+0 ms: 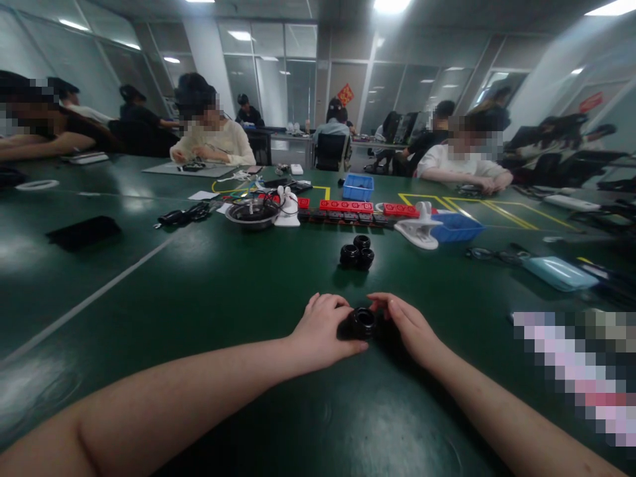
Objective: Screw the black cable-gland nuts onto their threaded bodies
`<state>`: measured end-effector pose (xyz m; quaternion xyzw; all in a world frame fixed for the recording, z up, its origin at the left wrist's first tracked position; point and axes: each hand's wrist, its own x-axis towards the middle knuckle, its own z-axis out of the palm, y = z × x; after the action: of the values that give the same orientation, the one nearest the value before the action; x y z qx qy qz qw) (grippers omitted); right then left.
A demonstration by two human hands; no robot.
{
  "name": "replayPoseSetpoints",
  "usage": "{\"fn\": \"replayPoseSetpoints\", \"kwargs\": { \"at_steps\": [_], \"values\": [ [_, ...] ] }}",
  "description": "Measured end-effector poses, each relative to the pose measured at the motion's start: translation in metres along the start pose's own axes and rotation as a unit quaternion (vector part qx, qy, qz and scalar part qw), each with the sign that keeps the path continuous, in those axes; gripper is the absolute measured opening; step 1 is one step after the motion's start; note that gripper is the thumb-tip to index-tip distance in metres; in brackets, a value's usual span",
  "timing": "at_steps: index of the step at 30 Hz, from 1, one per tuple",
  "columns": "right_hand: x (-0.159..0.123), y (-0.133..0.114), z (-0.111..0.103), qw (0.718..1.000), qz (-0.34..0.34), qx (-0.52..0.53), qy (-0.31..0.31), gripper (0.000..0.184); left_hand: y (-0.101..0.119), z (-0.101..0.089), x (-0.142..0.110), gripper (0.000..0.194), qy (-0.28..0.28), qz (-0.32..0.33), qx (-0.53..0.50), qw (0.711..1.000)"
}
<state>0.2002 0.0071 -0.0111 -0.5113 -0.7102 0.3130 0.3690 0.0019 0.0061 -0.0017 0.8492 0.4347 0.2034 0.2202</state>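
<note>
My left hand (325, 328) curls around a glossy black, round hollow part (364, 320) on the green table, thumb in front and fingers behind. Dark material beside it, under the palm, is partly hidden, so I cannot tell if it is a second part. On the other side, my right hand (402, 321) is held with its fingers loosely bent and apart, close to the part; nothing shows in its grasp. Farther up the table stands a small cluster of similar black round parts (356, 253), set close together.
Beyond lie a dark round bowl (252, 212), white stands (287, 207), red strips (346, 206) and blue bins (358, 187). A black pouch (84, 232) and cables (185, 215) lie left, a light-blue case (560, 273) right. Other people (213, 142) sit across the table.
</note>
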Motion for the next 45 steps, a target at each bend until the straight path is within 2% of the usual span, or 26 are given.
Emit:
{"fn": "replayPoseSetpoints", "kwargs": {
  "at_steps": [9, 14, 19, 23, 31, 37, 40, 43, 45],
  "values": [
    [0.002, -0.001, -0.004, 1.000, 0.017, -0.011, -0.002, 0.050, -0.024, -0.007, 0.013, 0.047, -0.028, 0.041, 0.025, 0.998],
    [0.007, 0.001, 0.002, 0.998, 0.021, -0.005, 0.054, 0.041, -0.025, -0.005, 0.013, 0.049, -0.016, 0.050, 0.035, 0.998],
    [0.028, 0.001, 0.016, 0.996, -0.008, -0.009, 0.090, 0.039, -0.024, -0.014, 0.016, 0.046, -0.041, 0.059, 0.046, 0.996],
    [0.048, 0.003, 0.025, 0.995, -0.015, 0.002, 0.096, 0.038, -0.030, -0.019, 0.019, 0.045, -0.043, 0.035, 0.041, 0.998],
    [0.054, 0.009, 0.028, 0.997, -0.031, 0.056, 0.046, 0.038, -0.028, -0.016, 0.020, 0.041, -0.026, 0.006, 0.048, 0.998],
    [0.056, 0.013, 0.027, 0.994, -0.003, 0.111, 0.008, 0.038, -0.027, -0.013, 0.035, 0.038, -0.055, 0.034, 0.059, 0.996],
    [0.055, 0.011, 0.025, 0.992, 0.004, 0.125, 0.010, 0.039, -0.030, -0.012, 0.041, 0.038, -0.069, 0.037, 0.054, 0.995],
    [0.049, 0.006, 0.022, 0.995, -0.023, 0.083, 0.047, 0.038, -0.030, -0.013, 0.041, 0.036, -0.076, 0.034, 0.050, 0.995],
    [0.044, 0.001, 0.021, 0.994, -0.081, 0.032, 0.066, 0.037, -0.030, -0.015, 0.039, 0.036, -0.078, 0.033, 0.050, 0.995]
  ]
}}
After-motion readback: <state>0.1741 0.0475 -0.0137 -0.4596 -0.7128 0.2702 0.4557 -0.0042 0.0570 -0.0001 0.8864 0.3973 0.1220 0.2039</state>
